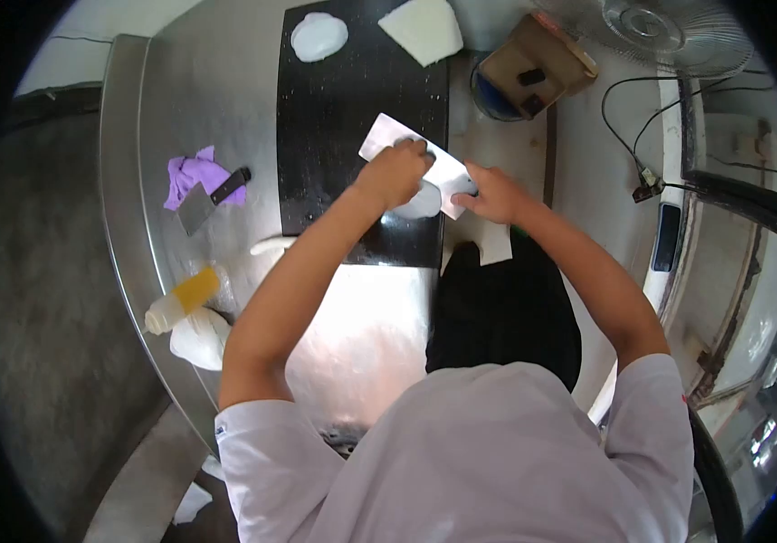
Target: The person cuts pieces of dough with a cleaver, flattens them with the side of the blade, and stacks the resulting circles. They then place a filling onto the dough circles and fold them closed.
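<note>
Your left hand (pixel 395 172) lies curled on the white rectangular sheet (pixel 379 138); whether it grips cannot be told. Your right hand (pixel 494 195) pinches the sheet's right end. The sheet spans both hands, covering a pale round dough lump (pixel 423 204) on the black rectangular board (pixel 334 109).

A white rectangular sheet (pixel 381 141) lies skewed across the right edge of the black board (pixel 343 100), near its front corner. A pale, flattened dough (pixel 423 204) piece touches it.
</note>
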A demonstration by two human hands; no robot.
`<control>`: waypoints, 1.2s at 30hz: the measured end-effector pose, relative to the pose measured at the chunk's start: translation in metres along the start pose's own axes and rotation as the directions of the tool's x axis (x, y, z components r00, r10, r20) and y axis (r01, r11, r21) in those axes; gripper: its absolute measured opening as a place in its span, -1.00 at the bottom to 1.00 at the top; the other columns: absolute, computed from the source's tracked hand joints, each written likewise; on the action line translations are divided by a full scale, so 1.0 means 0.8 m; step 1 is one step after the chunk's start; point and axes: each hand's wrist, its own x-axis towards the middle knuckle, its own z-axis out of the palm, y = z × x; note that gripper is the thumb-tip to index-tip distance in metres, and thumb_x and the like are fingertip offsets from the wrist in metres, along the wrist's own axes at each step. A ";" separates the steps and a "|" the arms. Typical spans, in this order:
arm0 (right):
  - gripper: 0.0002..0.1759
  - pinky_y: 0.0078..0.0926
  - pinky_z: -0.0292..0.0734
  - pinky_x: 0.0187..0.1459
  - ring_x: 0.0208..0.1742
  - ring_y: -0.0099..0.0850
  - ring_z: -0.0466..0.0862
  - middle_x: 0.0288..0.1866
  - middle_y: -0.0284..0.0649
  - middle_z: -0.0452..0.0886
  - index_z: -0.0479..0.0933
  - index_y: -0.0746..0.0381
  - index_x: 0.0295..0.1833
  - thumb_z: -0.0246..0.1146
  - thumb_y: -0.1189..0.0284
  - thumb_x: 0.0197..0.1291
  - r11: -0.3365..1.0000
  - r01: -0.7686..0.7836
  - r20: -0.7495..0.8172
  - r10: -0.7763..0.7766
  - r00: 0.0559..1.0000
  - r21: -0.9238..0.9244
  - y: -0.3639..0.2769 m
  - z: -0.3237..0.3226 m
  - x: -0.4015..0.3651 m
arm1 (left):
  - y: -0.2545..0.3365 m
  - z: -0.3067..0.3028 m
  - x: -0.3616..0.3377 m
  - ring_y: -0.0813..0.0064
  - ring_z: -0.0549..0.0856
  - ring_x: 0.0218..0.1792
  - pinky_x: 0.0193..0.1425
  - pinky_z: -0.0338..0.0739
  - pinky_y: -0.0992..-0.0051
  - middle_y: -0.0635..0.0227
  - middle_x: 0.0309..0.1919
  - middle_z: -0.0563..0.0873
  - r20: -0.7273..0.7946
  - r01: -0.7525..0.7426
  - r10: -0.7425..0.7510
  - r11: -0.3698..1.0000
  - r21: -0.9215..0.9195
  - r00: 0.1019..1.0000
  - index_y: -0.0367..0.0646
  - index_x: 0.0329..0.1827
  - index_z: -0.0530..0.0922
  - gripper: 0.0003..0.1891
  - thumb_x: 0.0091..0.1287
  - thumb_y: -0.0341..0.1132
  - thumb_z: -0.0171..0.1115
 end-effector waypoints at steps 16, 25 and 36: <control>-0.50 -0.03 0.55 -0.04 -0.04 0.18 0.69 -0.11 0.22 0.68 0.47 0.39 -0.01 0.47 0.22 0.20 1.000 -0.013 -0.024 0.013 1.000 0.021 0.022 -0.001 0.012 | -0.016 -0.007 -0.001 0.01 0.71 0.03 0.16 0.62 0.14 0.12 -0.04 0.69 -0.013 -0.110 0.109 0.993 -0.043 0.994 -0.24 -0.20 0.65 -0.89 0.25 -0.44 0.27; -0.47 0.00 0.57 0.04 0.05 0.19 0.69 -0.02 0.25 0.69 0.47 0.38 0.08 0.47 0.21 0.22 0.983 -0.165 -0.144 0.175 0.974 0.080 -0.016 -0.009 0.066 | -0.014 -0.036 -0.006 -0.06 0.73 -0.07 0.06 0.60 0.11 -0.03 -0.23 0.73 0.208 0.180 -0.115 0.929 -0.324 0.971 -0.30 -0.32 0.65 -0.87 0.26 -0.41 0.19; -0.44 0.01 0.61 0.03 0.00 0.24 0.71 -0.11 0.28 0.70 0.40 0.38 0.12 0.40 0.13 0.35 0.974 -0.226 0.269 0.215 0.939 0.009 0.013 0.045 -0.179 | -0.080 -0.032 -0.045 0.26 0.76 -0.18 0.01 0.65 0.25 0.12 -0.26 0.74 0.145 0.283 -0.248 0.738 -0.613 0.958 -0.28 -0.04 0.58 -0.74 0.24 -0.40 0.35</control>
